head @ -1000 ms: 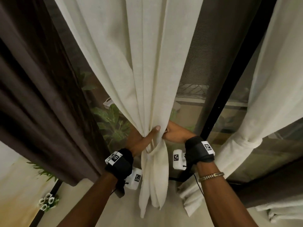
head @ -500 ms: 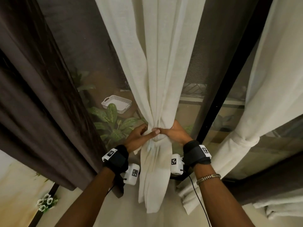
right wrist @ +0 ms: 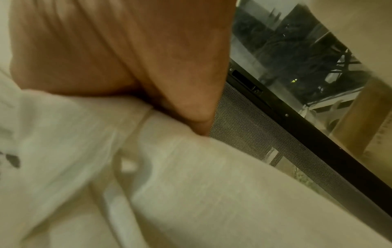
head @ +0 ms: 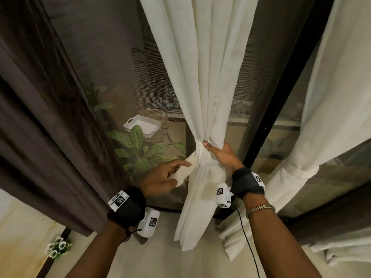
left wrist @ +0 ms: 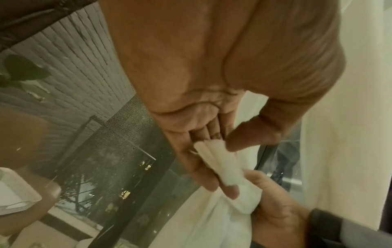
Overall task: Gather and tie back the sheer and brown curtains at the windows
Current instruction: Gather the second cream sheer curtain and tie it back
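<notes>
A cream sheer curtain (head: 202, 81) hangs at the middle of the window, gathered into a waist by a cream tie strip (head: 200, 155). My right hand (head: 219, 155) grips the gathered waist from the right, thumb across the front. My left hand (head: 170, 175) pinches the loose end of the tie (left wrist: 216, 157) between thumb and fingers, drawn out to the left of the bundle. In the right wrist view only my palm and the sheer fabric (right wrist: 169, 176) show. A brown curtain (head: 46, 121) hangs loose at the left. A second sheer curtain (head: 301, 167) at the right is tied back.
Behind the mesh screen (head: 112, 57) stand a leafy plant (head: 140, 151) and a white basket (head: 142, 125) on a small table. A black window frame post (head: 281, 93) runs up right of my hands. White flowers (head: 57, 246) sit low at the left.
My left hand has left the curtain's waist and pulled the tie end out to the left. My right hand stays on the gathered waist.
</notes>
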Tool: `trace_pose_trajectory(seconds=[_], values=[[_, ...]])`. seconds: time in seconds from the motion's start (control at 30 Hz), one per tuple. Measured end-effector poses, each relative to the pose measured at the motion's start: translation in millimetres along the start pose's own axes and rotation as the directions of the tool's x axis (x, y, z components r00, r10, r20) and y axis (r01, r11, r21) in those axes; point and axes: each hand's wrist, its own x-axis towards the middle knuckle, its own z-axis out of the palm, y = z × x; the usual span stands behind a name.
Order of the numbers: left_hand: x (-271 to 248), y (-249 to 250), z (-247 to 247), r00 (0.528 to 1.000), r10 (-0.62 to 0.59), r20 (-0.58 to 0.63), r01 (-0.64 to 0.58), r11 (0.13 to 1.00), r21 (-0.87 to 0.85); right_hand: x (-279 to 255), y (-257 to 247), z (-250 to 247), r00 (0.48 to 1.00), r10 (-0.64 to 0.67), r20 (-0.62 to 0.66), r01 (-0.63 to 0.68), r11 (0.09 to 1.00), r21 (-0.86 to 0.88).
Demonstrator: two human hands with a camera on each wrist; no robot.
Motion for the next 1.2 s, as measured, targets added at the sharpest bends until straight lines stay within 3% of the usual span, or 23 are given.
trace_pose_trajectory(seconds=[0.13, 0.23, 0.53, 0.67, 0.87, 1.03, 1.2], values=[[0.1, 12.9, -7.0, 0.995, 0.09, 0.043, -0.085, 0.99, -0.11, 5.9, -0.6, 0.4, 0.999, -0.031, -0.024, 0.032, 0.999, 0.024], [10.3, 15.8, -8.3, 0.992, 0.116, -0.041, -0.12, 0.982, -0.143, 6.7, -3.7, 4.0, 0.998, -0.055, -0.015, 0.055, 0.998, 0.018], [22.6, 19.4, -1.6, 0.918, 0.342, -0.2, -0.322, 0.938, 0.128, -5.8, 1.9, 6.8, 0.998, -0.015, 0.068, 0.007, 0.993, 0.122], [29.8, 8.4, 15.4, 0.96, 0.241, -0.141, -0.216, 0.961, 0.17, -9.1, 3.8, 3.1, 0.986, 0.025, 0.163, -0.059, 0.977, 0.206], [41.5, 2.9, 29.4, 0.976, 0.18, -0.123, -0.175, 0.983, 0.053, -15.6, 7.0, 10.1, 0.976, 0.024, 0.218, -0.07, 0.976, 0.207], [50.3, 12.7, 19.7, 0.98, 0.176, -0.097, -0.131, 0.926, 0.354, -23.7, 5.1, 16.4, 0.976, -0.004, 0.218, -0.042, 0.978, 0.204], [55.3, 24.2, 9.6, 0.99, 0.12, -0.071, -0.073, 0.88, 0.469, -23.5, 4.4, 16.0, 0.975, -0.012, 0.221, -0.025, 0.986, 0.165]])
